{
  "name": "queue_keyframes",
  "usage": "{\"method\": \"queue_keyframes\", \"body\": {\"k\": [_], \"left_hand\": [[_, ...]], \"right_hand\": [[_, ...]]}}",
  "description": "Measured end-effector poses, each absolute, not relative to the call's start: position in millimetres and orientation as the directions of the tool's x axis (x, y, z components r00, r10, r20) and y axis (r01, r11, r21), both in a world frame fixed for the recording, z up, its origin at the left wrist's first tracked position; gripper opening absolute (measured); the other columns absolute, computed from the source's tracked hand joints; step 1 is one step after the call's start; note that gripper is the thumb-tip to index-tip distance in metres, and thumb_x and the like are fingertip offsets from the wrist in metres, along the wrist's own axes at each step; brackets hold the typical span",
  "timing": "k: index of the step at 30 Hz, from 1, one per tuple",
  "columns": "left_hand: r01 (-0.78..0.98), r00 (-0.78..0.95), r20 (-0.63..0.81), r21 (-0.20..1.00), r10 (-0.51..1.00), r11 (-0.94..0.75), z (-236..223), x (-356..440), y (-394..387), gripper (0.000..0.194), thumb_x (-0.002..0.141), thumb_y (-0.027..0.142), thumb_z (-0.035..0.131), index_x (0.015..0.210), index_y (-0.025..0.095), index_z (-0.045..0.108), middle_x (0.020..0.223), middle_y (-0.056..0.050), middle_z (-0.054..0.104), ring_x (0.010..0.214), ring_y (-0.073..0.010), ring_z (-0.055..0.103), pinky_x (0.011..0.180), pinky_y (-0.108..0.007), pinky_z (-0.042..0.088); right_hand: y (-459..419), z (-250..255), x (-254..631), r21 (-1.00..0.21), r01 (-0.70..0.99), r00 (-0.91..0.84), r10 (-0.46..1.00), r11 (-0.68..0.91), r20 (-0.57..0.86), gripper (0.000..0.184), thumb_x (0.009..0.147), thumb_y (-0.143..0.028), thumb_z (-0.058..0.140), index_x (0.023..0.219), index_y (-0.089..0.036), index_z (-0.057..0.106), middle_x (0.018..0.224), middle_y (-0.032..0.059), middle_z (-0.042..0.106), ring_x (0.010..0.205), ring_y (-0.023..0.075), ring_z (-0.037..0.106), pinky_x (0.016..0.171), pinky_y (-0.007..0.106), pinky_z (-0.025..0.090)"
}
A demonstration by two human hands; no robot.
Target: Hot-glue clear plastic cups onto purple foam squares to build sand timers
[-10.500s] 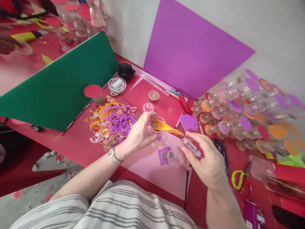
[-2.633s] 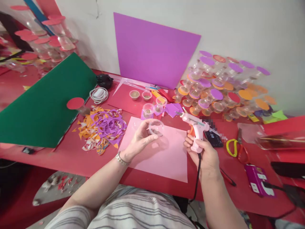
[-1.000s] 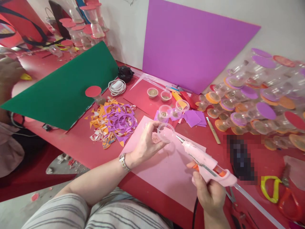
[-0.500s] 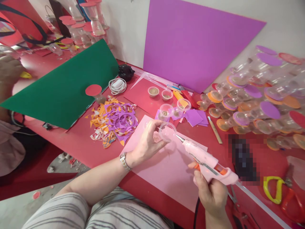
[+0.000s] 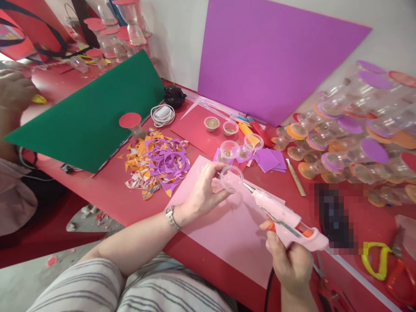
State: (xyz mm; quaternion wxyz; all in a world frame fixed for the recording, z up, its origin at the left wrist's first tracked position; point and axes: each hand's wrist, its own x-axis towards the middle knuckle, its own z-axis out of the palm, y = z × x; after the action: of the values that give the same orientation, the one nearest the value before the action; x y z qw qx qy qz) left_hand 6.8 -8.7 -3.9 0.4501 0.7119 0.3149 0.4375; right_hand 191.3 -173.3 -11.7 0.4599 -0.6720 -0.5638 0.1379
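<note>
Above a pink sheet (image 5: 227, 234), my left hand (image 5: 206, 190) pinches a small clear plastic cup (image 5: 232, 178) between thumb and fingers, its round rim facing up and toward me. My right hand (image 5: 289, 260) is wrapped round a pink hot glue gun (image 5: 282, 212), a finger on the orange trigger. The metal nozzle is at the cup's right rim; whether it touches cannot be made out. Just beyond stand clear cups (image 5: 229, 150) on purple paper squares (image 5: 267, 160). Two small cups of sand-coloured stuff (image 5: 212, 124) rest on a red sheet (image 5: 190, 128).
Paper scraps (image 5: 165, 160) lie left of my hands, by a green board (image 5: 97, 117). Stacked plastic hourglass shapes (image 5: 351, 134) fill the right side. Scissors with yellow and orange handles (image 5: 378, 260) and a wooden-handled tool (image 5: 295, 177) lie right. Another person's hand (image 5: 16, 91) shows far left.
The whole view has shifted slightly, so things appear a little further right. Both hands keep their holds, with the nozzle still at the cup's rim.
</note>
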Motion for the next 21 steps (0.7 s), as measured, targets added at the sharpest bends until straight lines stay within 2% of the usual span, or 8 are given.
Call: {"method": "queue_keyframes", "body": {"k": [13, 17, 21], "left_hand": [[0.043, 0.43, 0.326, 0.924, 0.842, -0.379, -3.9, 7.2, -8.9, 0.034, 0.085, 0.031, 0.073, 0.11, 0.023, 0.052, 0.112, -0.007, 0.061, 0.101, -0.0218, 0.058, 0.087, -0.036, 0.048], [0.052, 0.434, 0.34, 0.915, 0.834, -0.4, -5.4, 7.0, -8.7, 0.035, 0.086, 0.032, 0.071, 0.113, 0.023, 0.051, 0.111, -0.006, 0.061, 0.1, -0.0212, 0.059, 0.088, -0.036, 0.048], [0.055, 0.441, 0.34, 0.914, 0.831, -0.403, -7.2, 7.5, -8.9, 0.036, 0.087, 0.034, 0.071, 0.114, 0.023, 0.05, 0.113, -0.007, 0.06, 0.101, -0.0209, 0.058, 0.089, -0.036, 0.049]], "right_hand": [[-173.8, -11.7, 191.8, -0.783, 0.621, 0.34, 0.886, 0.039, 0.314, 0.018, 0.092, -0.037, 0.06, 0.091, -0.022, 0.071, 0.078, 0.0041, 0.074, 0.069, 0.0198, 0.071, 0.065, 0.028, 0.059], [-172.6, -10.8, 191.3, -0.774, 0.633, 0.347, 0.881, 0.033, 0.321, 0.022, 0.093, -0.039, 0.059, 0.089, -0.021, 0.071, 0.076, 0.0053, 0.073, 0.065, 0.0195, 0.069, 0.061, 0.028, 0.058], [-171.5, -9.1, 191.5, -0.762, 0.645, 0.322, 0.882, 0.06, 0.343, 0.018, 0.093, -0.035, 0.059, 0.089, -0.021, 0.07, 0.076, 0.0044, 0.073, 0.064, 0.0181, 0.069, 0.06, 0.026, 0.058]]}}
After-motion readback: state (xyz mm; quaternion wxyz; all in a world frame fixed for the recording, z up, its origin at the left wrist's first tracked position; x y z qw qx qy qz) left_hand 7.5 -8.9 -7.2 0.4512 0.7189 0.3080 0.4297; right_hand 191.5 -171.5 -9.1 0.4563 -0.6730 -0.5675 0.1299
